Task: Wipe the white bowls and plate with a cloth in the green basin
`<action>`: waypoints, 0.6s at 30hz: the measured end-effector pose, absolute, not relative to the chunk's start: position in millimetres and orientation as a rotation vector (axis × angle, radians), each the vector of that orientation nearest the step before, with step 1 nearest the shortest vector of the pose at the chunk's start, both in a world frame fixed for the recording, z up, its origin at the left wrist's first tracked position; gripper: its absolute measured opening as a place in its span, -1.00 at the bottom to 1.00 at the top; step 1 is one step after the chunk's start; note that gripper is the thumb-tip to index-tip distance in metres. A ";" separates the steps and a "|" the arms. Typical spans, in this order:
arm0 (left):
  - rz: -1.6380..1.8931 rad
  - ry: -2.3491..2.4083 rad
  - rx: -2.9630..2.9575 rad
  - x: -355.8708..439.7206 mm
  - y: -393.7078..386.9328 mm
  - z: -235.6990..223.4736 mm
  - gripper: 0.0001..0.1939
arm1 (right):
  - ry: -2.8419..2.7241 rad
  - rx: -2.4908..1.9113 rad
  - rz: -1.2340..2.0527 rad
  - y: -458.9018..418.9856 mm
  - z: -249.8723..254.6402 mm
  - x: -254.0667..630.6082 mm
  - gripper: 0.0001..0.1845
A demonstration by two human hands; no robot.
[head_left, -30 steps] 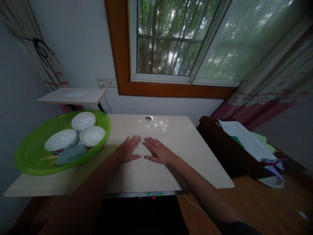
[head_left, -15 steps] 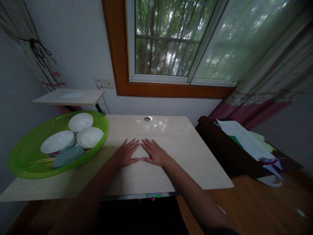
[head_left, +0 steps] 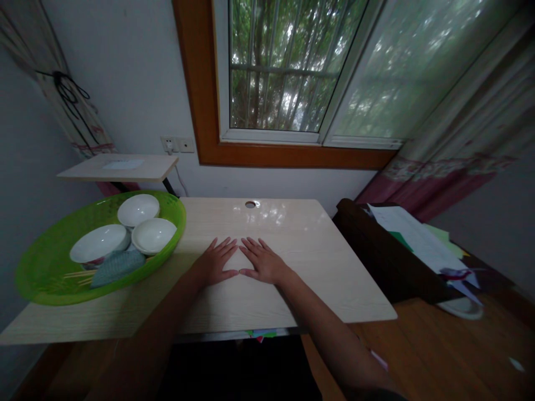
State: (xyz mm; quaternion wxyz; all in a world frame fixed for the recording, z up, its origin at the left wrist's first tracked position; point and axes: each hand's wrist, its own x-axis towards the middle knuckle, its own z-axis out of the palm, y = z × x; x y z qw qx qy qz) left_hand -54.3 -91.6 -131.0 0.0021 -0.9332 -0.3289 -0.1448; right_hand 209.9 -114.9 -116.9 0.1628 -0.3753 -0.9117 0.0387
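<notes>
My left hand (head_left: 215, 263) and my right hand (head_left: 262, 262) lie flat on the pale wooden table (head_left: 334, 278), fingers spread and holding nothing. Their thumb tips and index fingertips come close together. To the left of them is a big green plastic basket (head_left: 45, 245). Inside it sit a white bowl (head_left: 139, 209) at the back, another white bowl (head_left: 154, 235) at the right and a larger bowl (head_left: 100, 244) at the left. In front of the bowls lies a grey-blue cloth (head_left: 119, 267), with several chopsticks (head_left: 79, 274) partly under it.
A small raised shelf (head_left: 121, 167) with a paper on it stands behind the basket. Right of the table, a dark brown piece of furniture (head_left: 376, 256) carries papers (head_left: 412, 234). A window (head_left: 288, 72) and wall sockets (head_left: 178, 145) are at the back.
Both hands stay flat in the same place on the table. The view has shifted very slightly; the basket and its contents have not moved.
</notes>
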 end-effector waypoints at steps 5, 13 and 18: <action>-0.375 -1.049 -2.926 -53.8 -91.3 -130.3 -0.17 | -2.647 -1.105 0.102 -113.8 -116.3 209.3 -0.11; -0.347 -1.069 -2.926 -53.0 -90.8 -131.2 -0.16 | -2.636 -1.114 0.122 -113.4 -116.2 209.8 -0.11; -0.349 -1.076 -2.931 -53.4 -91.9 -129.0 -0.17 | -2.597 -1.083 0.129 -113.6 -117.7 210.4 -0.13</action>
